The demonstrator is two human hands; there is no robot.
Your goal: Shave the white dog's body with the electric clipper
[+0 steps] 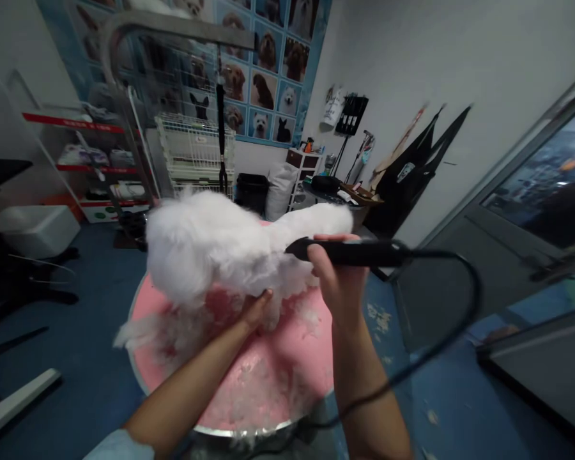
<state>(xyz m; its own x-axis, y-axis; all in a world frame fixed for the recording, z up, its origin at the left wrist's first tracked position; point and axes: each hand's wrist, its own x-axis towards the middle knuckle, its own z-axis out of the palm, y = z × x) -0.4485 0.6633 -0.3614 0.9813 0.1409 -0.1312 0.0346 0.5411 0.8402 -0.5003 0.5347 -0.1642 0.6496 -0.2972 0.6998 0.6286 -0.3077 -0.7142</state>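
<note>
A white fluffy dog [206, 236] stands on a round pink grooming table [311, 364]. Its coat is long and full on the left and much shorter toward the right. My right hand [338, 281] is closed around black electric clippers [359, 253], whose head touches the fur on the dog's near side. From the clippers a black cord [476, 300] loops down past my forearm. Low under the dog's belly, my left hand [257, 309] grips a leg [272, 314]; the thumb shows, while fur hides most of the fingers.
Cut white fur [182, 335] lies in clumps across the table, with more on the blue floor [381, 319]. A metal grooming arm [112, 57] rises at the far left, a black strap [221, 121] hanging from it. Behind are a wire cage [196, 147] and a black bin [252, 191].
</note>
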